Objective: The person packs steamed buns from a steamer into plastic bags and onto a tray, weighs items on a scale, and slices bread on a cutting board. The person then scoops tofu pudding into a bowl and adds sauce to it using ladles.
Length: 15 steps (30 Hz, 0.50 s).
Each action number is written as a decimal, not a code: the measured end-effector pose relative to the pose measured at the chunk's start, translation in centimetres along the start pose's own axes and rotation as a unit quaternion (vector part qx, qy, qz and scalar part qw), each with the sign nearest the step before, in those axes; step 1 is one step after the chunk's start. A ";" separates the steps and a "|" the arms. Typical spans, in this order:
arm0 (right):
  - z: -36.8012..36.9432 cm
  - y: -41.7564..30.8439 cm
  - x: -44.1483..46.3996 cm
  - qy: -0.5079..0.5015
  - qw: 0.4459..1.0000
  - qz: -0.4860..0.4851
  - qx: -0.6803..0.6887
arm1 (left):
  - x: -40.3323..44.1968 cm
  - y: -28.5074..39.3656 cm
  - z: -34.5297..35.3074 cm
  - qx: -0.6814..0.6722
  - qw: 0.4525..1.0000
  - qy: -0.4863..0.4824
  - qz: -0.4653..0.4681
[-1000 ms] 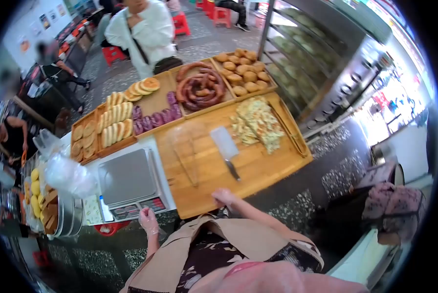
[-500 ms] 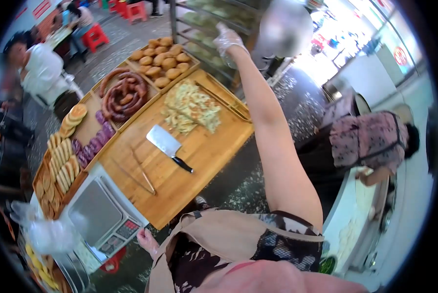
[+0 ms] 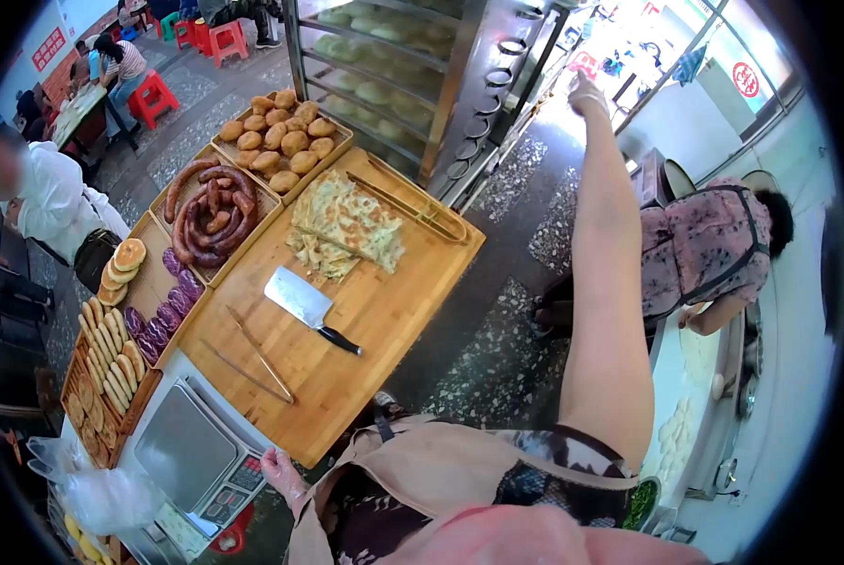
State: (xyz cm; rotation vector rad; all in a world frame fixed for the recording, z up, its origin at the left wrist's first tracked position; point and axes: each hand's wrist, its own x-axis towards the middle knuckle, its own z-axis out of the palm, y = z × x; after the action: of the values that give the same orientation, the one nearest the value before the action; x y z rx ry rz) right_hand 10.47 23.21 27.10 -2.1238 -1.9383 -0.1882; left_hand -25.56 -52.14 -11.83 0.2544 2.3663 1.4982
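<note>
My right hand (image 3: 587,94), in a clear plastic glove, is stretched far out to the upper right, with a finger extended and nothing in it. My gloved left hand (image 3: 283,474) is beside the scale (image 3: 188,447), near the board's lower corner, its fingers drawn together with nothing visible in them. On the wooden board (image 3: 384,320) lie a cleaver (image 3: 300,298) with a black handle, thin metal tongs (image 3: 260,358) and a pile of cut flatbread (image 3: 347,221). Longer tongs (image 3: 408,202) rest along the board's far right edge.
Trays behind the board hold round buns (image 3: 285,141), sausages (image 3: 210,217), purple pieces (image 3: 163,315) and pale cakes (image 3: 111,353). A steel rack (image 3: 384,66) stands beyond. One person (image 3: 59,202) in white is at the left; another (image 3: 705,245) bends over a counter at the right. Plastic bags (image 3: 106,494) lie lower left.
My right hand has risen from the board's near edge and swung far out to the upper right. The view has turned right. My left hand remains near the scale.
</note>
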 end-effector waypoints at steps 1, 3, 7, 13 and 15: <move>-0.1 0.4 0.4 -0.012 1.000 0.005 0.006 | 0.2 0.1 0.0 -0.007 1.000 0.005 0.006; 0.1 0.7 0.6 -0.008 1.000 0.023 0.005 | 0.5 0.4 0.0 -0.020 1.000 -0.007 -0.010; 0.1 0.4 0.9 -0.035 0.998 0.024 -0.040 | 1.3 0.3 0.5 0.019 0.999 -0.016 0.029; 10.5 11.2 15.5 0.117 0.946 -0.303 -0.011 | 1.2 2.9 1.1 0.111 0.994 0.004 0.021; 9.5 8.5 14.5 0.086 0.970 -0.226 -0.039 | 1.0 3.2 1.2 0.115 0.993 0.030 0.016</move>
State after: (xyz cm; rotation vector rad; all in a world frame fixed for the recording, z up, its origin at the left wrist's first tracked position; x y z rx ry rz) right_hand 19.64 39.05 20.98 -1.6116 -2.3056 -0.5229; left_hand -26.10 -49.45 -9.55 0.3063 2.5957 1.2626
